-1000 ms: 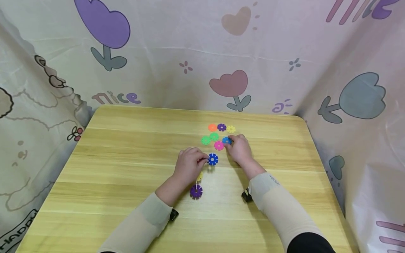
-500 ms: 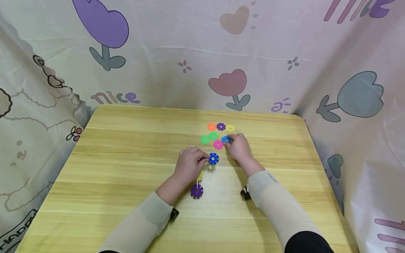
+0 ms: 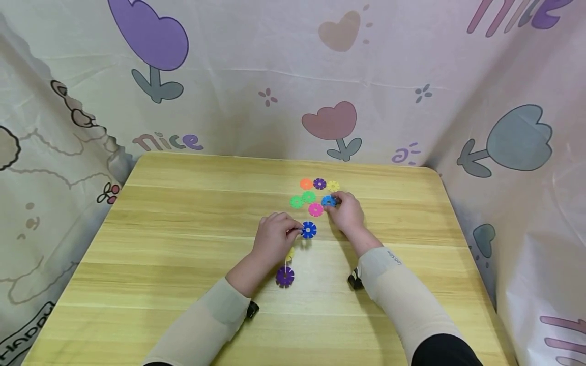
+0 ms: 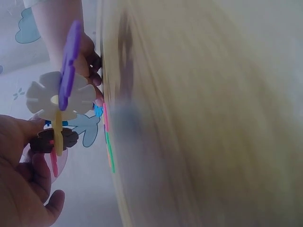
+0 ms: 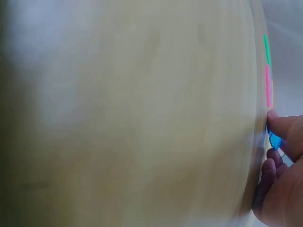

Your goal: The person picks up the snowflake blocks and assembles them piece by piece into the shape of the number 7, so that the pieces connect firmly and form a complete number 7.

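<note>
My left hand pinches a chain of joined notched plastic discs above the table. A dark blue disc shows at its fingertips, and a purple disc hangs at the near end. In the left wrist view a white disc, a yellow disc, a dark disc and a pink disc also belong to the chain. My right hand pinches a lighter blue disc by its right side, close over the table. In the right wrist view that disc is partly hidden between thumb and fingers.
Beside the right hand lie loose flat discs: a pink disc, two green discs, an orange disc, a purple disc and a yellow disc. A printed curtain rises behind the wooden table.
The lighter blue disc in my right hand has tilted and shifted slightly right, away from the pink disc. My left hand and its chain have stayed nearly still.
</note>
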Available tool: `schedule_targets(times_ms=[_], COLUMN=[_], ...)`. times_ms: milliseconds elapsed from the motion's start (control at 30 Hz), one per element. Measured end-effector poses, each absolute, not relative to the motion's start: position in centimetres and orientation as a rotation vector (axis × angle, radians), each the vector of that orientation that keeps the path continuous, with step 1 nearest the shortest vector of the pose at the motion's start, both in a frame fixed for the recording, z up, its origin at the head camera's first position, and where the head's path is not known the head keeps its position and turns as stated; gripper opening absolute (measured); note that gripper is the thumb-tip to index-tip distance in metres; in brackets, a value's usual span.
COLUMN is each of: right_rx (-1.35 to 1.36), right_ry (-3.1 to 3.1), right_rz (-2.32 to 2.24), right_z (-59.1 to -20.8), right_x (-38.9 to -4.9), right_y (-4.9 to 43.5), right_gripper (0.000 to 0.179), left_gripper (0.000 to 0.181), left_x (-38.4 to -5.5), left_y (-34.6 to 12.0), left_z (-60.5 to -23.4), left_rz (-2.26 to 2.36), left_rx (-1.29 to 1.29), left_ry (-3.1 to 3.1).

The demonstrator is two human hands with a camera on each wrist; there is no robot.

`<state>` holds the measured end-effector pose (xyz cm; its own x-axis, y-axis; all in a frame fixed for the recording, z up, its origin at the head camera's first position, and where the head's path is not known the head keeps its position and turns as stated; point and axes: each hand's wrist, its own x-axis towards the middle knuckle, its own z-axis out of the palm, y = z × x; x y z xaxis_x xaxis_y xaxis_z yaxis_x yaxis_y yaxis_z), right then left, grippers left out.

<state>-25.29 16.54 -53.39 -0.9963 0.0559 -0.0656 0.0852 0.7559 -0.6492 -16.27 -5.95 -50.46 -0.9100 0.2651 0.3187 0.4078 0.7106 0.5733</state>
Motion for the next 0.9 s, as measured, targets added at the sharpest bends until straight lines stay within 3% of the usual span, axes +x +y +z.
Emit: schedule_targets(times_ms=[367, 600, 900], right_rx=[0.129, 0.051, -0.063], right_ry=[2.891, 2.927, 2.982], right_rz=[-1.315, -1.445, -1.571], right_z=[-53.8, -54.3, -54.0], right_x=[-24.9, -24.3, -23.0], right_y=[17.0, 17.5, 17.6], right_gripper=[0.028, 0.028, 0.014], left_gripper=[0.004, 0.004, 0.004], left_x=[-16.2, -16.0, -16.0], left_y=[-6.0, -5.9, -6.0], left_z=[-50.2, -50.3, -50.2], left_rz=[-0.970, -0.970, -0.964], left_rx=[-0.525, -0.526, -0.512], left_ry=[-2.732, -2.727, -2.734])
